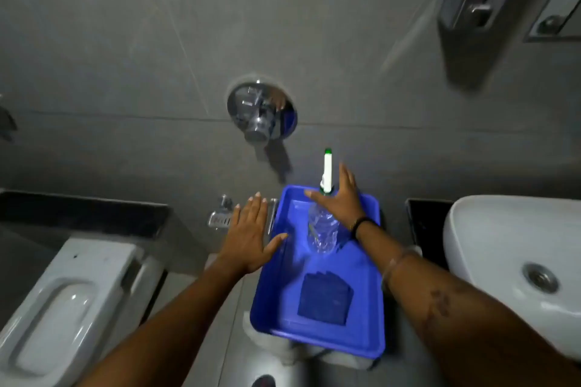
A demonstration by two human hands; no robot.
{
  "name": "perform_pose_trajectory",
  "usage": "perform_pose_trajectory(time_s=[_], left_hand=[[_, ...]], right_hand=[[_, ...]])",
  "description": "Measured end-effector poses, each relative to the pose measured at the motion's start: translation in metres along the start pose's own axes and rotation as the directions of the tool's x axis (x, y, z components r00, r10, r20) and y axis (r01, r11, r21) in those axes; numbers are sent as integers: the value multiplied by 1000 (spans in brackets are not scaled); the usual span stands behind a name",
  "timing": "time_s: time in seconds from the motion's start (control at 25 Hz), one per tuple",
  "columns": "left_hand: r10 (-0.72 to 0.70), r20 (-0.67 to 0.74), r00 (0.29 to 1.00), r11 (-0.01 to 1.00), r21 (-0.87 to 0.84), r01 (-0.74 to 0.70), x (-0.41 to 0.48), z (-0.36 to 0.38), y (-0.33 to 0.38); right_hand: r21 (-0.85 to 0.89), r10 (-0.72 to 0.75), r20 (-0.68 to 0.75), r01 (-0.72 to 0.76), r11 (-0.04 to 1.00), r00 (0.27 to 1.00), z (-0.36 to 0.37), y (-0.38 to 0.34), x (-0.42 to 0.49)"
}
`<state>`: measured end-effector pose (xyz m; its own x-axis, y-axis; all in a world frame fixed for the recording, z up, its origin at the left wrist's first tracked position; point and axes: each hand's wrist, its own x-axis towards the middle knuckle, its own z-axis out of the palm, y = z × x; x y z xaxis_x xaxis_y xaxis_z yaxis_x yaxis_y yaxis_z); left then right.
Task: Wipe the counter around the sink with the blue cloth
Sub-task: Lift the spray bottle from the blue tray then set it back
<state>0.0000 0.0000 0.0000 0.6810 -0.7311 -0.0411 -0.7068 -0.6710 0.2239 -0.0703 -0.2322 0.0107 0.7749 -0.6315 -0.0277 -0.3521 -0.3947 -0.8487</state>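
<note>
Both hands are spread flat with fingers apart, and neither has hold of anything. The left hand (251, 229) hovers at the left rim of the blue tray (371, 308), its thumb reaching over the edge. The right hand (341, 201) is over the tray's far end, just above and to the right of a clear spray bottle (322, 231) that lies in the tray with its white nozzle pointing away from the person; whether the palm touches the bottle cannot be told.

The blue cloth (325, 298) lies folded flat on the tray floor at the near end, closer to the person than either hand and well apart from the bottle. It looks roughly square, with no clear long axis. The coming grasp therefore seems to call for drawing a hand back toward the body. The left hand looks slightly nearer, but the white sink (471, 245) and the dark table (421, 223) beside it stand to the right, which favours the right hand.
</note>
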Motion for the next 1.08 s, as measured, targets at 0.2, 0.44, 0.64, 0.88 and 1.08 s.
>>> perform_pose_trajectory(time_s=[0.2, 0.44, 0.64, 0.88, 1.08], left_hand=[[132, 51, 990, 991, -20, -131, 5, 28, -6], [208, 272, 940, 975, -139, -176, -14, 81, -24], [303, 385, 872, 951, -176, -253, -24, 118, -35], [373, 481, 794, 928, -215, -306, -15, 118, -47], [371, 534, 760, 929, -217, -301, -15, 110, -43]], right_hand=[[69, -57, -213, 73, 995, 975, 21, -39, 35], [62, -142, -358, 175, 983, 923, -9, -81, -47], [22, 106, -141, -104, 994, 984, -24, -60, -158], [-132, 664, 182, -651, 747, 725, 39, 15, -225], [-136, 795, 58, -785, 605, 603, 67, 30, -205]])
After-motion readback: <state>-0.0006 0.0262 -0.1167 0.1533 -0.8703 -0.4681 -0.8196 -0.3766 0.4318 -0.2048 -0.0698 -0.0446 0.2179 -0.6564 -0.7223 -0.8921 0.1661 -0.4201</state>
